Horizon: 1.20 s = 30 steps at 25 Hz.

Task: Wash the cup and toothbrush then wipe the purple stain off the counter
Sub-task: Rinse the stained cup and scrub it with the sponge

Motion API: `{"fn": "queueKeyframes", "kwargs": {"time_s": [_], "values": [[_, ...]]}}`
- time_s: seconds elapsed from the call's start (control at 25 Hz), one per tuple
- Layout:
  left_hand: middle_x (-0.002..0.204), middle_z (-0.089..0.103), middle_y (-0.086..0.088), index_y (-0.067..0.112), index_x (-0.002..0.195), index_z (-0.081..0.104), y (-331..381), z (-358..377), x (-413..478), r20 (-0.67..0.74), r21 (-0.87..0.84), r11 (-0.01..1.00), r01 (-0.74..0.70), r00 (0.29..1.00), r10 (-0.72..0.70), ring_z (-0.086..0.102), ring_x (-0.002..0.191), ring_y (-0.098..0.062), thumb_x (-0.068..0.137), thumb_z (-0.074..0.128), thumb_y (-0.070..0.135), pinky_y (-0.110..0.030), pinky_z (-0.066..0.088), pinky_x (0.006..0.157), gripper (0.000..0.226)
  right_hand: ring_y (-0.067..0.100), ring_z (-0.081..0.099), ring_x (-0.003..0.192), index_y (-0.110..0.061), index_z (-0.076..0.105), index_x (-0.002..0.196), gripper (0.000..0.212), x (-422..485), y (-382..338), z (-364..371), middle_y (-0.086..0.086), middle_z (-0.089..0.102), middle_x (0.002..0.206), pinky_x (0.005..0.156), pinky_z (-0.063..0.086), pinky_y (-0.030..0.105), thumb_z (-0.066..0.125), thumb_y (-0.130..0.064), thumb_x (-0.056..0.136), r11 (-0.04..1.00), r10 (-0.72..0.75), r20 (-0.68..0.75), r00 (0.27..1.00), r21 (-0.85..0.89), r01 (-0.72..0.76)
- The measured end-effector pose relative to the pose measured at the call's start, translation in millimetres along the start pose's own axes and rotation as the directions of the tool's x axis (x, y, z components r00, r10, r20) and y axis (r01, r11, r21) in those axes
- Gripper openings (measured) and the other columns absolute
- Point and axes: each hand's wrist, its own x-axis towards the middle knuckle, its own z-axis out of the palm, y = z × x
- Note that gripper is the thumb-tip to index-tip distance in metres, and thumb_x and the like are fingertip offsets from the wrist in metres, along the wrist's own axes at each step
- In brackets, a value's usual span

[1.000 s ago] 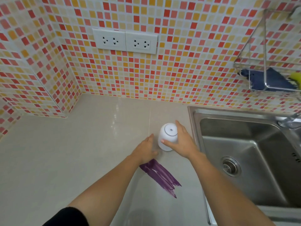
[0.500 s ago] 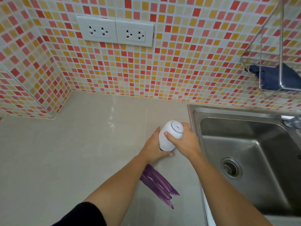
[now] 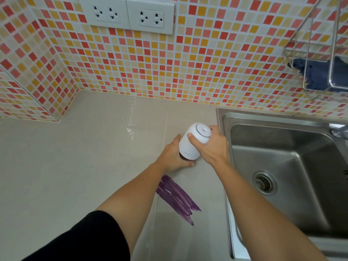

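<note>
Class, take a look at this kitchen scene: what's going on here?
A person's right hand grips an upside-down white cup, tilted over the counter beside the sink. The left hand sits at the cup's mouth, its fingers partly hidden beneath it. The purple stain lies unwiped on the counter, nearer the person. No toothbrush is in view.

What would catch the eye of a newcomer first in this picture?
Most likely the purple stain, smeared on the pale counter just left of the steel sink. Just beyond it, the right hand grips a white cup, tilted with its base up, and the left hand is at its lower end. The red, orange and yellow mosaic tiles behind are loud too.
</note>
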Motion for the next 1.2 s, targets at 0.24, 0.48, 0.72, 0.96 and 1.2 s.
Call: {"fn": "queueKeyframes", "kwargs": {"time_s": [0.24, 0.48, 0.72, 0.96, 1.2], "values": [[0.128, 0.053, 0.004, 0.023, 0.14, 0.03, -1, -1, -3, -0.006, -0.047, 0.997, -0.059, 0.998, 0.058, 0.051, 0.109, -0.015, 0.06, 0.086, 0.029, -0.025, 0.042, 0.089, 0.099, 0.022, 0.055, 0.09, -0.015, 0.048, 0.117, 0.07, -5, -8, -15, 0.005, 0.061, 0.108, 0.072, 0.039, 0.025, 0.072, -0.055, 0.066, 0.999, -0.035, -0.021, 0.999, -0.02, 0.035], [0.12, 0.055, 0.007, 0.025, 0.133, 0.037, -3, 0, -7, 0.001, -0.068, 0.992, -0.105, 0.994, 0.106, 0.054, 0.106, -0.014, 0.06, 0.088, 0.029, -0.022, 0.042, 0.086, 0.089, 0.018, 0.055, 0.087, -0.018, 0.049, 0.114, 0.065, -15, 8, -35, -0.001, 0.059, 0.102, 0.073, 0.045, 0.028, 0.073, -0.053, 0.065, 0.985, -0.044, -0.155, 0.987, 0.16, 0.069], [0.114, 0.056, 0.008, 0.023, 0.13, 0.042, 0, -14, -10, -0.072, -0.166, 0.982, -0.095, 0.994, 0.084, 0.055, 0.105, -0.012, 0.059, 0.089, 0.021, -0.018, 0.041, 0.087, 0.086, 0.015, 0.062, 0.099, -0.025, 0.044, 0.121, 0.043, -26, 37, -42, -0.001, 0.06, 0.111, 0.071, 0.057, 0.026, 0.054, -0.047, 0.085, 0.441, 0.206, 0.077, 0.976, 0.882, -0.163], [0.119, 0.057, 0.008, 0.028, 0.126, 0.043, -9, -34, -17, -0.138, -0.252, 0.965, -0.07, 0.99, 0.036, 0.054, 0.112, -0.014, 0.058, 0.09, 0.022, -0.021, 0.041, 0.091, 0.083, 0.009, 0.056, 0.085, -0.024, 0.053, 0.113, 0.046, -39, 57, -9, -0.002, 0.062, 0.105, 0.066, 0.046, 0.017, 0.054, -0.052, 0.077, 0.09, 0.178, 0.334, 0.926, 0.931, -0.353], [0.123, 0.058, 0.008, 0.029, 0.126, 0.044, -16, -48, -21, -0.173, -0.295, 0.953, -0.067, 0.985, 0.016, 0.053, 0.116, -0.015, 0.057, 0.09, 0.026, -0.03, 0.045, 0.1, 0.083, 0.022, 0.059, 0.109, -0.012, 0.046, 0.131, 0.086, -35, 70, 19, 0.008, 0.059, 0.121, 0.081, 0.053, 0.029, 0.078, -0.019, 0.051, 0.287, 0.05, 0.321, 0.946, 0.903, -0.321]]}}
